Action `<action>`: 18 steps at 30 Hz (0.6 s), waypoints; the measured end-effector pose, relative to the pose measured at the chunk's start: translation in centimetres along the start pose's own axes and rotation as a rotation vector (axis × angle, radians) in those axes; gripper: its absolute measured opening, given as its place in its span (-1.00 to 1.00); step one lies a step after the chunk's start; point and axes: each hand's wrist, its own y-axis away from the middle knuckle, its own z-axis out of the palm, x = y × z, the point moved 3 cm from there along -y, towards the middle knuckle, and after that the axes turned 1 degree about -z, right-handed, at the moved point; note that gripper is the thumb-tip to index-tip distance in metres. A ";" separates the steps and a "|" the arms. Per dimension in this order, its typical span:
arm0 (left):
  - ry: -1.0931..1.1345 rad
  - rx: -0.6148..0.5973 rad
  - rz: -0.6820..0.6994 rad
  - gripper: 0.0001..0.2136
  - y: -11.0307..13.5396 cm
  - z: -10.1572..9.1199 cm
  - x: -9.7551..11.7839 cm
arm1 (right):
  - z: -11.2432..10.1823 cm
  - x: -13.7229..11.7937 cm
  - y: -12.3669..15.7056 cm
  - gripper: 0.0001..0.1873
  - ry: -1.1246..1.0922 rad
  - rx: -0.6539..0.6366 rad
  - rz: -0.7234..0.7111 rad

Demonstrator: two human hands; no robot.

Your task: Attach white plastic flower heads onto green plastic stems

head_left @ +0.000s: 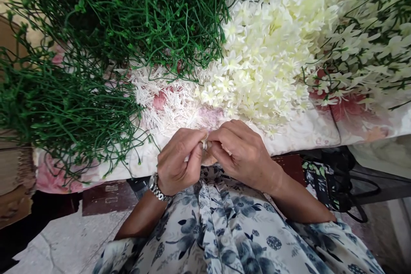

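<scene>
My left hand (180,160), with a metal watch (157,188) at its wrist, is closed in a pinch at the table's near edge. A small pale piece (204,144) shows at its thumb and fingertip, too small to name. My right hand (240,150) is also closed, its fingertips almost meeting the left ones; what they hold is hidden. Just beyond the hands lie thin white flower stamens (170,111) in a loose heap. A pile of creamy white artificial blossoms (266,64) rises behind my right hand.
Green artificial stems (144,17) are heaped at the back, with more green stems (70,111) at the left. Finished-looking white flower sprays (379,55) lie at the right. A floral cloth (298,137) covers the table. Black straps (356,197) hang below its right edge.
</scene>
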 end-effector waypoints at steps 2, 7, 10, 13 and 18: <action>0.004 0.009 0.009 -0.50 0.0 0.0 0.1 | 0.0 0.1 0.1 -0.84 -0.062 0.029 0.005; 0.039 -0.020 -0.006 -0.47 -0.1 0.0 0.5 | 0.3 0.1 0.2 -0.88 -0.188 0.110 0.020; 0.086 -0.043 0.000 -0.44 -0.2 0.0 0.6 | 0.4 0.1 0.3 -0.89 -0.198 0.133 0.034; 0.117 -0.048 0.005 -0.42 -0.2 -0.1 0.7 | 0.5 0.0 0.4 -0.89 -0.169 0.135 0.031; 0.138 -0.095 -0.050 -0.44 -0.2 -0.1 0.7 | 0.6 0.1 0.7 -0.91 -0.188 0.110 0.022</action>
